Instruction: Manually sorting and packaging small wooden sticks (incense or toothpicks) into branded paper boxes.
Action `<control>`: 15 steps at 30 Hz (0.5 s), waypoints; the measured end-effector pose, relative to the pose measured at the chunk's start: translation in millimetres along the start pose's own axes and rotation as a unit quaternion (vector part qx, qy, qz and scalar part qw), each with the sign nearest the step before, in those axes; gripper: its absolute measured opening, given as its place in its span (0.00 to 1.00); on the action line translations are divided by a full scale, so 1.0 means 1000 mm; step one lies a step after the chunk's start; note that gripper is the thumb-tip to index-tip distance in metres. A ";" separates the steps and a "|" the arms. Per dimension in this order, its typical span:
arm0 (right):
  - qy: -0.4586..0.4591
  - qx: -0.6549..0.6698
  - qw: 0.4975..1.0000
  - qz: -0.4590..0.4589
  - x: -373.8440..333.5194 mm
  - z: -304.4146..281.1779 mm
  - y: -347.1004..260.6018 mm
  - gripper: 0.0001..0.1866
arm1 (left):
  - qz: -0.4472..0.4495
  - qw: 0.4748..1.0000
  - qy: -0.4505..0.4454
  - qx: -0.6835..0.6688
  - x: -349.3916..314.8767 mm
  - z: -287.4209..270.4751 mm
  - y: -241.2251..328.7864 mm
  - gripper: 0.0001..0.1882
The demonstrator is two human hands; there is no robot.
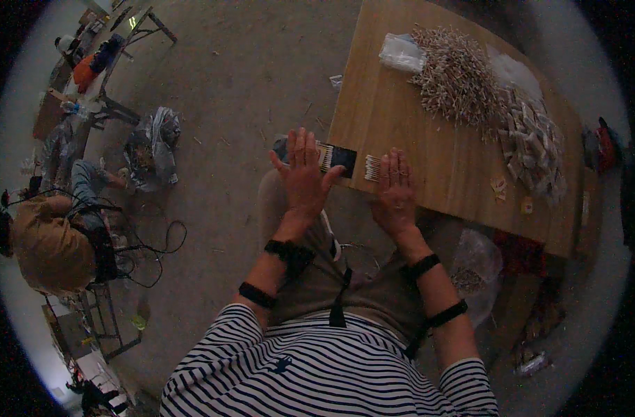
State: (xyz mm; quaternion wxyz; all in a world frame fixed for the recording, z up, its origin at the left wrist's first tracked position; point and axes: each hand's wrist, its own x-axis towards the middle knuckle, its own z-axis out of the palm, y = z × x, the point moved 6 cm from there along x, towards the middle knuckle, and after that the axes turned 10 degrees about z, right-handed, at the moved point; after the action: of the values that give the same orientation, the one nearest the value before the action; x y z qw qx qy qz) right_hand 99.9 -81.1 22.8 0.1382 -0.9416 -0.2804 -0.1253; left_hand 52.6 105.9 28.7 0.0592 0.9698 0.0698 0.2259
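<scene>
My left hand point(303, 174) is spread flat at the table's near left corner, thumb stretched out onto a flat dark piece point(342, 159). Between its fingers and that dark piece shows a row of pale sticks point(324, 157), partly covered by the hand. My right hand point(395, 191) lies palm down with straight fingers at the table edge. Just left of its fingers is a small row of what look like cotton swabs point(372, 167), side by side. Anything under either palm is hidden.
On the wooden table point(373, 104) sit a big heap of loose swabs point(456, 76), clear plastic bags point(402, 53) and a pile of filled small packets point(533, 142). A clear bag point(479, 260) hangs below the edge. At left, a seated person point(53, 236) is near cables and a grey bag point(154, 149).
</scene>
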 end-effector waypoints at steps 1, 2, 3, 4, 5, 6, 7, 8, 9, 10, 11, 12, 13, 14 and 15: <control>0.003 0.001 1.000 -0.002 0.000 0.001 0.001 0.46 | -0.002 1.000 0.002 0.003 0.001 0.000 0.001 0.47; 0.005 0.002 1.000 -0.004 -0.001 0.002 0.001 0.46 | -0.005 1.000 0.000 0.001 0.001 0.000 0.001 0.47; -0.010 0.004 1.000 0.004 -0.001 0.004 0.003 0.45 | -0.008 1.000 -0.001 -0.001 0.001 0.000 0.001 0.47; -0.026 0.006 1.000 0.013 -0.001 0.006 0.003 0.43 | -0.010 1.000 -0.004 -0.002 0.002 0.000 0.001 0.46; -0.042 0.009 0.999 0.022 -0.002 0.008 0.004 0.41 | -0.012 1.000 0.002 -0.003 0.003 -0.001 0.001 0.46; -0.050 0.018 0.998 0.028 -0.003 0.009 0.005 0.40 | -0.014 1.000 0.007 -0.004 0.004 -0.001 0.002 0.45; -0.059 0.027 0.997 0.033 -0.002 0.005 0.004 0.40 | -0.018 1.000 0.014 -0.005 0.005 -0.001 0.002 0.45; -0.067 0.036 0.996 0.037 -0.002 0.004 0.003 0.39 | -0.020 1.000 0.011 0.002 0.006 0.001 0.002 0.44; -0.067 0.031 0.997 0.035 -0.002 0.004 0.003 0.39 | -0.023 1.000 0.007 0.009 0.007 0.002 0.002 0.43; -0.066 0.026 0.997 0.034 -0.002 0.004 0.004 0.38 | -0.023 1.000 0.004 0.016 0.009 0.003 0.002 0.42; -0.065 0.021 0.997 0.033 -0.002 0.004 0.004 0.38 | -0.027 0.999 0.001 0.021 0.011 0.004 0.003 0.41; -0.047 0.003 0.999 0.021 -0.001 0.003 0.004 0.41 | -0.031 0.999 -0.002 0.026 0.013 0.005 0.003 0.40; -0.030 -0.015 0.999 0.008 -0.001 0.001 0.003 0.45 | -0.037 0.999 -0.005 0.031 0.014 0.007 0.004 0.39; -0.012 -0.032 0.999 -0.004 -0.001 0.000 0.002 0.48 | -0.040 0.999 0.004 0.026 0.015 0.007 0.004 0.39; -0.014 -0.031 0.999 -0.003 -0.002 0.000 0.003 0.48 | -0.043 0.999 0.013 0.020 0.016 0.007 0.005 0.38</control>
State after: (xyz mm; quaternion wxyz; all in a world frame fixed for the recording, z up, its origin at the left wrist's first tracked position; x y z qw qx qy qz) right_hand 100.4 -84.6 21.6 0.1044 -0.9463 -0.2811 -0.1212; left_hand 70.5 102.7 29.9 0.0485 0.9640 0.1169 0.2340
